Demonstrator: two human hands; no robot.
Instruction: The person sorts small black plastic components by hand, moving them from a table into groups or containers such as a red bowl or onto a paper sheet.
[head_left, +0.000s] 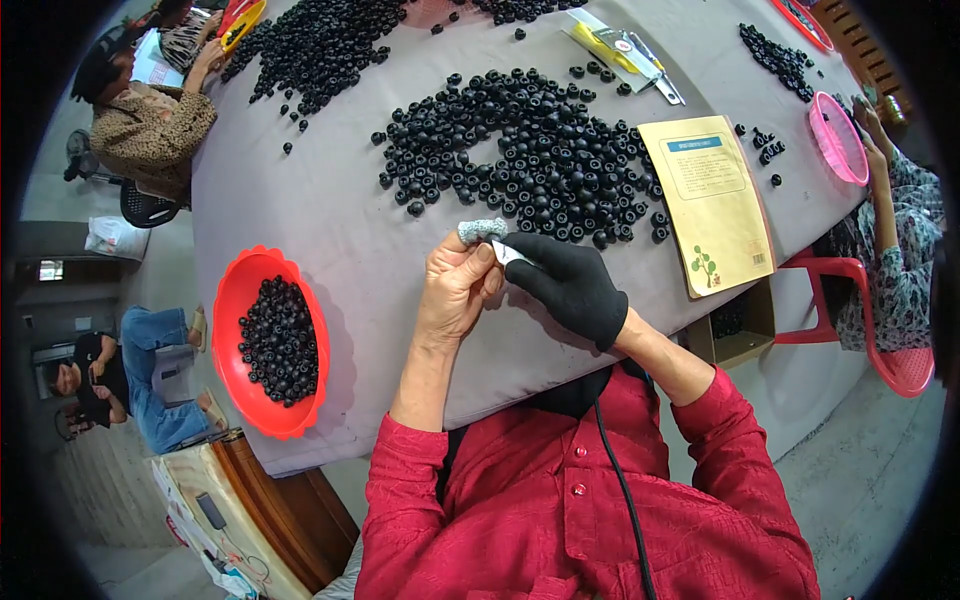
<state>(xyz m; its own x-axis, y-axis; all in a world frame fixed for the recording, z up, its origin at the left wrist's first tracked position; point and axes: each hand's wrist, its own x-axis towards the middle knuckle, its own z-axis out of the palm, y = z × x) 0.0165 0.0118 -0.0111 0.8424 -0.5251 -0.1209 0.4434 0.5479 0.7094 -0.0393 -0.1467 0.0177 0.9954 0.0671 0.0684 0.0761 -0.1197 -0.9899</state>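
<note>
Table: a large grey cloth-covered table [330, 210] carries everything; the person sits at its near edge.
Central heap: a broad spread of small black ring-shaped rubber parts [530, 150] lies in the table's middle, just beyond the hands.
Far heap: a second pile of black parts [320, 45] lies toward the far left edge.
Bowl: a red round plastic bowl [235, 300] sits at the near left edge, part-filled with the same black parts.
Booklet: a yellow rectangular paper booklet [715, 205] with a blue label strip at its top and a small green plant drawing near its bottom lies at the near right edge.
Pink basket: a pink round plastic basket [838, 138] rests at the right edge.
Right hand: the black-gloved right hand [570, 283] reaches leftward, fingertips pinched on a small white blade-like piece [506, 253].
Left hand: the bare left hand [458, 285] is raised, fingers closed around a small grey speckled lump [481, 231] above the near edge.
</note>
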